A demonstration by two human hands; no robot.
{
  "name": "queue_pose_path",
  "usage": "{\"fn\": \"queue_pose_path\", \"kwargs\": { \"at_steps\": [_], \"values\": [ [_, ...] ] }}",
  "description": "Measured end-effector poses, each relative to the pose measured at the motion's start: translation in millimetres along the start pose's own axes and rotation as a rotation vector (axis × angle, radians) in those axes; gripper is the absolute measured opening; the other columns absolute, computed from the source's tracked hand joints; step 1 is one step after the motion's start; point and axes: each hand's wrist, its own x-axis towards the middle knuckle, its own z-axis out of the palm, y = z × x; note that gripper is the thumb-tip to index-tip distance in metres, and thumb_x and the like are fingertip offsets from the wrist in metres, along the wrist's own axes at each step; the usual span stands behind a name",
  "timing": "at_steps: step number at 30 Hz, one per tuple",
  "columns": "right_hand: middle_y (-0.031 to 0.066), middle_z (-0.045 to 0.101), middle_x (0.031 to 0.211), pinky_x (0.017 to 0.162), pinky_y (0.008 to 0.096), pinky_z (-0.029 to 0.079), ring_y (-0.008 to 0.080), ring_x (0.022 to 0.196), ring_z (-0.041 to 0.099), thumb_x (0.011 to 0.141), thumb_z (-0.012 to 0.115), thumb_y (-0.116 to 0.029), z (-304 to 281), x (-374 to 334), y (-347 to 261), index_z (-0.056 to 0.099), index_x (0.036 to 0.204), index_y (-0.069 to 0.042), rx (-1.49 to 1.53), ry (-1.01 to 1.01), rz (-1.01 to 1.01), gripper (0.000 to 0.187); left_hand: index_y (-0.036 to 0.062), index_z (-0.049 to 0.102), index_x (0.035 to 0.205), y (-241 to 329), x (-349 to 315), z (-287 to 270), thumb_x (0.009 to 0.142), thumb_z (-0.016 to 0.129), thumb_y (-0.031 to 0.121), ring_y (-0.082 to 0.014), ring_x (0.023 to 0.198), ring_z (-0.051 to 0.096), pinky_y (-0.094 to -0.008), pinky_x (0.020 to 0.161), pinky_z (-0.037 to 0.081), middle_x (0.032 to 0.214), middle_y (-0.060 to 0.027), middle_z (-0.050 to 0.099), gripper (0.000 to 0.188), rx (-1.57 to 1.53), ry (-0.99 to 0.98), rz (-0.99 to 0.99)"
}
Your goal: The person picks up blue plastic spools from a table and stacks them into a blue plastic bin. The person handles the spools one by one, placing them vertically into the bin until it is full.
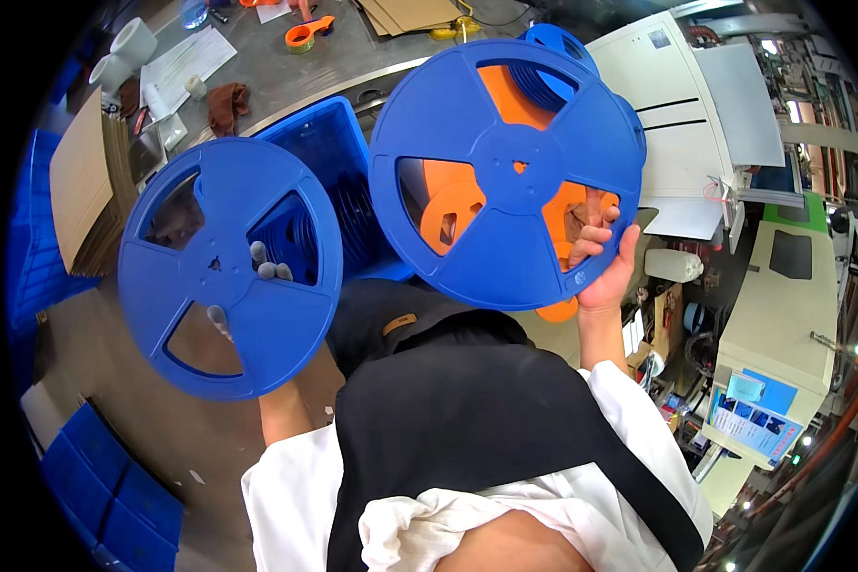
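Reel (224,286) of round, windowed blue plastic is gripped in the left hand (269,272); the right hand (608,275) grips a matching reel (522,195); light, even pressure should prevent bending.

We count two raised blue reels (234,286) at left and upper centre, two large white rolls (134,42) upper left, one black apron (467,419) lower centre.

Fisheye head view
Looks down from the head, close over the apron (458,410), bench (281,81) farther off.
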Motion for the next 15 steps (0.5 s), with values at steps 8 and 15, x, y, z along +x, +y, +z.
{"fn": "queue_pose_path", "kwargs": {
  "at_steps": [8, 15],
  "values": [
    [0.016, 0.034, 0.152, 0.082, 0.0301, 0.053, 0.0176, 0.095, 0.061, 0.095, 0.063, -0.034, 20.2, 8.9, 24.1, 0.056, 0.12, -0.002, -0.165, 0.06, -0.015, 0.041, -0.0008, 0.029, 0.147, -26.0, 4.4, 14.0, 0.093, 0.063, 0.031, -0.0314, 0.127, 0.051, -0.0449, 0.115, 0.037, 0.142, -0.0217, 0.044, 0.071, 0.077, 0.382, 0.031],
    [0.0158, 0.033, 0.153, 0.08, 0.0282, 0.052, 0.0189, 0.099, 0.062, 0.095, 0.062, -0.038, 16.3, 13.0, 29.0, 0.056, 0.121, -0.003, -0.18, -0.146, 0.087, 0.044, -0.0063, 0.04, 0.139, -40.1, -3.8, 3.7, 0.091, 0.067, 0.034, -0.0296, 0.121, 0.056, -0.0409, 0.108, 0.045, 0.127, -0.0192, 0.057, 0.068, 0.324, 0.622, -0.038]
  ]
}}
